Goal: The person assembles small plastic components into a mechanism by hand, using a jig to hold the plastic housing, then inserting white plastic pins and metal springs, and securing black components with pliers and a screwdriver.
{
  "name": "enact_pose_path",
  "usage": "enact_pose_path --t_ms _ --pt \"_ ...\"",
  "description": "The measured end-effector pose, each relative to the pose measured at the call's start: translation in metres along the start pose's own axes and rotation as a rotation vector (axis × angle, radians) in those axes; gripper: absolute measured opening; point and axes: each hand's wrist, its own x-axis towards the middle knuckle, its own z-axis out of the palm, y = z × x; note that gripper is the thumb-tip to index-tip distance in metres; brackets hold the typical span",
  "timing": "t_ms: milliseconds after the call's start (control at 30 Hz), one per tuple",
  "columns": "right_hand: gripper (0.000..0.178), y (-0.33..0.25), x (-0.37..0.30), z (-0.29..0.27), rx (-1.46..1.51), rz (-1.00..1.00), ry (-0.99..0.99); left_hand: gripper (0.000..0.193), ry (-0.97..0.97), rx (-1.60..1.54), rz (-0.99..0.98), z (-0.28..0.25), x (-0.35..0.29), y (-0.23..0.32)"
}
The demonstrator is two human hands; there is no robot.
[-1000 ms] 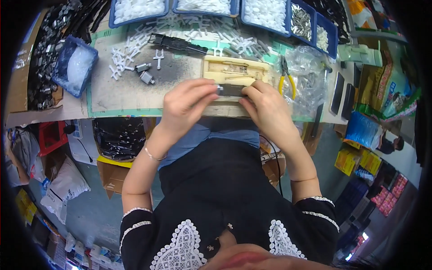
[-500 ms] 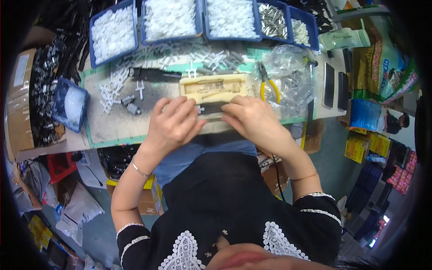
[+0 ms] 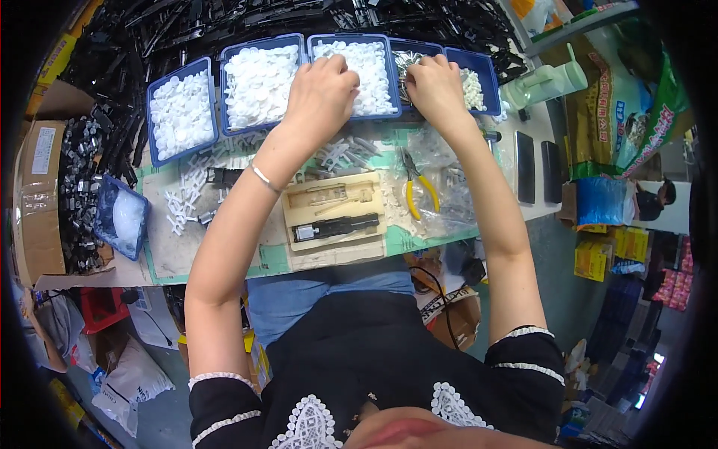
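**Both hands reaching into the far trays**

Cluttered with small parts, our surface (image 3: 224, 254) is carrying a green mat, and a row of blue trays is lining its far edge. We are reaching our left hand (image 3: 320, 90) into the tray of white caps (image 3: 359, 67), fingers curled down onto the caps; whether that grip is holding one we cannot tell. Our right hand (image 3: 436, 88) is dipping into the tray of small metal parts (image 3: 411, 63), grip narrow and hidden. Nearer us, a beige jig (image 3: 334, 218) is lying just beside yellow-handled pliers (image 3: 419, 191). Little open room is remaining: black parts are crowding the far edge, a brown cardboard box (image 3: 37, 202) is closing the left, and green and yellow packages (image 3: 621, 142) are stacking up on the right.
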Motion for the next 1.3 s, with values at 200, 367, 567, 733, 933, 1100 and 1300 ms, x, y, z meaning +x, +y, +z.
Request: enact_pose_path --t_ms 200,367,567,733,933,1100,1300 --pt "0.009 0.005 0.002 0.006 0.201 -0.011 0.068 0.008 0.019 0.089 0.005 0.017 0.031 -0.003" --pt "0.007 0.000 0.011 0.001 0.052 -0.050 -0.115 0.013 0.056 0.144 0.071 0.024 0.025 -0.007" --pt "0.013 0.013 0.006 0.005 0.345 0.033 0.064 0.011 0.190 -0.134 0.015 0.016 0.020 -0.001" --pt "0.016 0.012 -0.007 -0.007 0.741 0.334 0.054 0.013 0.288 -0.642 -0.318 -0.010 0.000 0.018" --pt "0.011 -0.070 -0.057 -0.070 1.608 0.379 0.061 0.023 0.256 -1.156 -0.660 -0.061 -0.073 0.053" --pt "0.020 -0.144 -0.086 -0.088 1.838 0.246 0.060 0.015 0.355 -2.061 -0.846 -0.056 -0.132 0.071" --pt "0.019 -0.159 -0.098 -0.086 1.814 0.218 0.096 0.015 0.344 -2.200 -0.909 -0.062 -0.144 0.081"
